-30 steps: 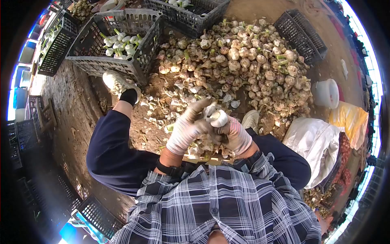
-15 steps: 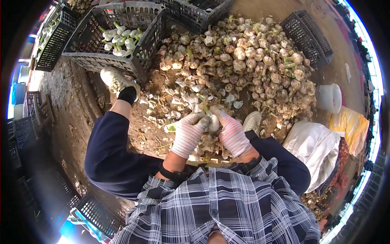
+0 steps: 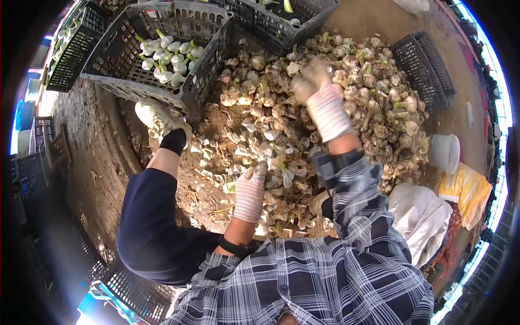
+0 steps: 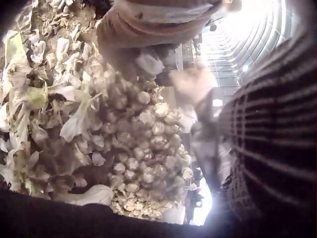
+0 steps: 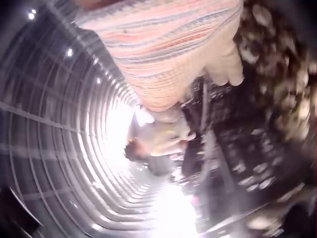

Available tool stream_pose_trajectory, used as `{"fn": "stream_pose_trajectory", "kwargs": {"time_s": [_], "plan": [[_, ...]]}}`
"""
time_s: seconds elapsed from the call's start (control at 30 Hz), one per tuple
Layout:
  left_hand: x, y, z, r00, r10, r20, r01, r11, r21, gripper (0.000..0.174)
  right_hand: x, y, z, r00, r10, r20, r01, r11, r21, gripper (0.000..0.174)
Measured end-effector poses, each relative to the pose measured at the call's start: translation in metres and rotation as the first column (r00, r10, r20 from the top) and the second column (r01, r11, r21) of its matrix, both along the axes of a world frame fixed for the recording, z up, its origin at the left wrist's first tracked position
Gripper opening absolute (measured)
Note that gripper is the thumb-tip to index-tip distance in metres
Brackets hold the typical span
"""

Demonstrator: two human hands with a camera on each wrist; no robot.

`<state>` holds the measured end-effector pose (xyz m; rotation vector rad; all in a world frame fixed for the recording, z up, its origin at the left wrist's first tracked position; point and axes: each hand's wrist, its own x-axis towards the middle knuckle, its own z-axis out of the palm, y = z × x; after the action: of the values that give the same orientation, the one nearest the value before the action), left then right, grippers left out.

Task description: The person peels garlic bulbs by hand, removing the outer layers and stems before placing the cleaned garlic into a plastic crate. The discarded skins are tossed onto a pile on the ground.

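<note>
My left hand (image 3: pixel 250 189), in a striped knitted glove, hovers over the scattered garlic peelings (image 3: pixel 271 157), with no bulb showing at its fingers. In the left wrist view the left glove (image 4: pixel 153 25) crosses the top, its fingertips blurred. Farther forward, my right hand (image 3: pixel 319 97) is stretched over the heap of unpeeled garlic bulbs (image 3: pixel 374 92); motion blurs its fingers. The right wrist view shows the right glove (image 5: pixel 173 54) with fingers extended and nothing visible in them. A pale peel with a green stem (image 4: pixel 77 119) lies among the peelings.
A black crate (image 3: pixel 135 89) with several cleaned white garlic bulbs (image 3: pixel 168 57) stands front left, another crate (image 3: pixel 284 32) beside it. To the right are a tipped crate (image 3: pixel 422 70), a white bucket (image 3: pixel 444 153), a white sack (image 3: pixel 420 219) and a yellow bag (image 3: pixel 466 187).
The two hands were together around a white garlic bulb; they have parted and it is no longer seen between them. My right hand has moved forward over the heap, my left slightly back.
</note>
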<state>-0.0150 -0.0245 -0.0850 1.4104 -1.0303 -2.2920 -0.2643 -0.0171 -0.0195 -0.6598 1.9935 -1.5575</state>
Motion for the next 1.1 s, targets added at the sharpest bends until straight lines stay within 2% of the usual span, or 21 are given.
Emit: {"fn": "stream_pose_trajectory", "kwargs": {"time_s": [0.03, 0.1, 0.17, 0.2, 0.23, 0.3, 0.33, 0.37, 0.4, 0.43, 0.5, 0.53, 0.6, 0.67, 0.7, 0.77, 0.8, 0.9, 0.93, 1.03, 1.1], "plan": [[0.000, -0.003, -0.005, 0.999, 0.007, -0.040, -0.006, 1.000, 0.022, 0.035, -0.002, 0.005, -0.033, 0.975, 0.105, -0.193, -0.014, 0.906, 0.422, 0.078], [-0.004, -0.005, 0.001, 1.000, 0.017, -0.017, -0.017, 1.000, 0.007, 0.034, 0.026, 0.012, -0.083, 0.933, 0.358, -0.018, -0.181, 0.512, 0.840, 0.072], [-0.001, -0.006, 0.000, 0.998, -0.048, 0.032, 0.049, 0.998, -0.028, 0.032, 0.041, 0.025, -0.149, 0.933, 0.347, 0.098, -0.229, 0.361, 0.904, 0.062], [-0.003, -0.006, 0.003, 0.996, -0.067, 0.057, 0.070, 0.996, -0.047, 0.032, 0.045, 0.034, -0.179, 0.945, 0.306, 0.111, -0.221, 0.353, 0.909, 0.056], [-0.002, -0.006, 0.004, 0.993, -0.087, 0.084, 0.092, 0.994, -0.066, 0.031, 0.048, 0.042, -0.200, 0.963, 0.250, 0.100, -0.197, 0.402, 0.894, 0.050], [0.003, -0.008, -0.015, 0.988, -0.126, 0.095, 0.137, 0.982, -0.127, 0.035, 0.052, 0.056, -0.228, 0.994, 0.100, 0.052, -0.104, 0.636, 0.765, 0.039], [-0.001, -0.011, -0.014, 0.974, -0.175, 0.146, 0.207, 0.948, -0.244, 0.043, 0.056, 0.065, -0.223, 0.998, 0.059, 0.026, -0.061, 0.730, 0.681, 0.035], [-0.006, -0.013, -0.013, 0.955, -0.218, 0.200, 0.277, 0.894, -0.351, 0.054, 0.063, 0.065, -0.171, 0.987, 0.150, -0.060, -0.065, 0.709, 0.703, 0.030], [0.001, -0.010, -0.049, 0.917, -0.304, 0.257, 0.392, 0.804, -0.448, 0.080, 0.070, 0.068, -0.136, 0.989, 0.129, 0.068, -0.142, 0.749, 0.647, 0.028], [0.000, -0.009, -0.046, 0.892, -0.364, 0.267, 0.451, 0.735, -0.507, 0.086, 0.075, 0.079, -0.108, 0.974, 0.210, 0.085, -0.224, 0.829, 0.513, 0.027], [-0.001, -0.007, -0.034, 0.840, -0.459, 0.289, 0.521, 0.534, -0.666, 0.094, 0.083, 0.099, -0.069, 0.891, 0.221, 0.398, -0.334, 0.911, 0.243, 0.031], [-0.001, -0.007, -0.023, 0.854, -0.519, 0.047, 0.465, 0.719, -0.516, 0.092, 0.087, 0.107, -0.045, 0.868, 0.186, 0.461, -0.307, 0.930, 0.203, 0.033], [-0.005, -0.002, 0.017, 0.878, -0.464, -0.119, 0.395, 0.842, -0.368, 0.089, 0.093, 0.120, 0.005, 0.809, 0.126, 0.574, -0.237, 0.964, 0.122, 0.035], [-0.006, 0.003, 0.034, 0.889, -0.396, -0.231, 0.332, 0.904, -0.270, 0.091, 0.107, 0.131, 0.024, 0.808, 0.072, 0.585, -0.025, 0.996, -0.088, 0.052], [-0.005, 0.006, 0.036, 0.882, -0.420, -0.214, 0.320, 0.867, -0.383, 0.093, 0.114, 0.138, 0.024, 0.803, 0.035, 0.595, 0.065, 0.987, -0.146, 0.059], [-0.005, 0.014, 0.047, 0.872, -0.457, -0.175, 0.279, 0.759, -0.588, 0.097, 0.130, 0.142, 0.023, 0.910, 0.012, 0.415, 0.029, 0.995, -0.092, 0.073], [-0.002, 0.019, 0.054, 0.861, -0.503, -0.079, 0.294, 0.618, -0.729, 0.102, 0.129, 0.154, 0.030, 0.991, 0.114, 0.075, -0.126, 0.975, 0.184, 0.071], [0.004, 0.029, 0.073, 0.841, -0.530, 0.111, 0.248, 0.195, -0.949, 0.100, 0.155, 0.145, 0.025, 0.926, 0.047, 0.375, 0.039, 0.975, -0.219, 0.053], [0.004, 0.029, 0.075, 0.842, -0.538, 0.046, 0.165, 0.175, -0.971, 0.097, 0.156, 0.150, 0.031, 0.915, 0.070, 0.398, 0.020, 0.976, -0.217, 0.051], [0.012, 0.034, 0.077, 0.844, -0.517, 0.144, 0.263, 0.164, -0.951, 0.094, 0.157, 0.162, 0.047, 0.881, 0.141, 0.451, -0.041, 0.973, -0.225, 0.046], [0.012, 0.036, 0.068, 0.837, -0.541, 0.077, 0.225, 0.212, -0.951, 0.092, 0.157, 0.168, 0.050, 0.864, 0.174, 0.473, -0.060, 0.968, -0.245, 0.044]]}}
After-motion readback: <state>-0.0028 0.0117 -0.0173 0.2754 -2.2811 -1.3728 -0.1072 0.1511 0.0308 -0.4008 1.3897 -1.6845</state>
